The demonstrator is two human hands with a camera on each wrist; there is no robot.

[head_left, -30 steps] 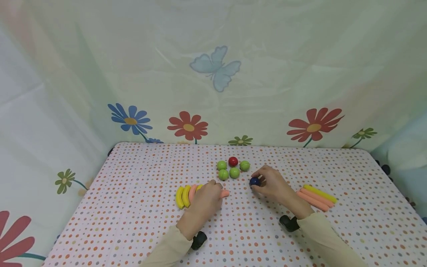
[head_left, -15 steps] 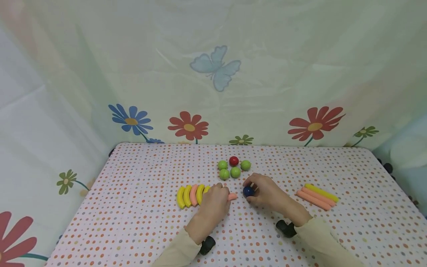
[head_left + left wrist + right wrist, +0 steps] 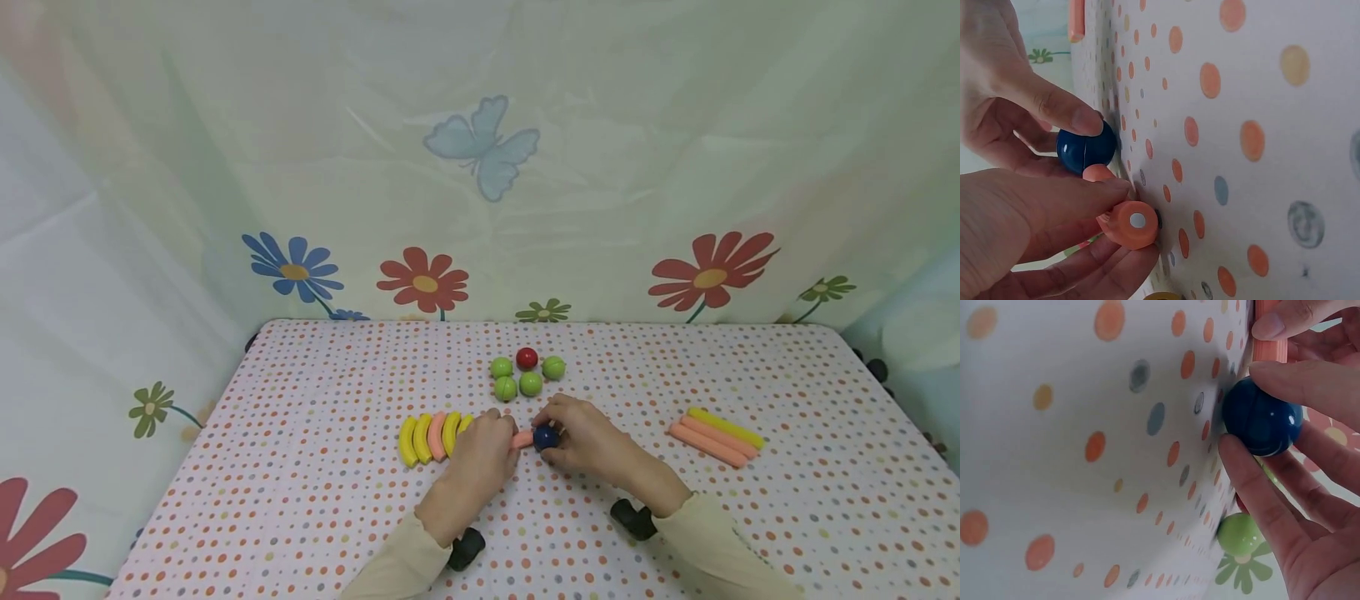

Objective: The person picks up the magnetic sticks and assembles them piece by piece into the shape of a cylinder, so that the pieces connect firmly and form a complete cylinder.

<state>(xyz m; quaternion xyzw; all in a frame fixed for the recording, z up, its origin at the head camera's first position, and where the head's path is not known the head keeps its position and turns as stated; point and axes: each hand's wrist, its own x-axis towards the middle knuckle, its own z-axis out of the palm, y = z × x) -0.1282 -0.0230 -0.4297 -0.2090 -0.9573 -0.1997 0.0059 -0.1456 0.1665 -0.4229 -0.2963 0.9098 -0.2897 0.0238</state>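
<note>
In the head view my left hand (image 3: 480, 457) pinches a salmon-coloured piece (image 3: 523, 439), whose right end sticks out past the fingers. Close up in the left wrist view, thumb and fingers hold a salmon end (image 3: 1130, 232) with a pale round dot on it. A glossy dark blue ball (image 3: 546, 438) sits against the protruding end, apparently touching it. My right hand (image 3: 592, 442) holds that ball between thumb and fingers, low over the tabletop. The right wrist view shows the blue ball (image 3: 1263, 419) beside the ridged salmon piece (image 3: 1270, 351). Left-hand fingers partly cover the salmon piece.
Curved yellow and salmon pieces (image 3: 423, 439) lie in a row left of my left hand. Several green balls (image 3: 530, 384) and a red ball (image 3: 527, 358) stand behind. Straight yellow and salmon sticks (image 3: 716, 437) lie at right on the dotted tablecloth (image 3: 300, 500).
My right hand has brought the blue ball leftward and a little nearer, up to the salmon piece's end. My left hand has shifted right with the piece, uncovering more of the curved row.
</note>
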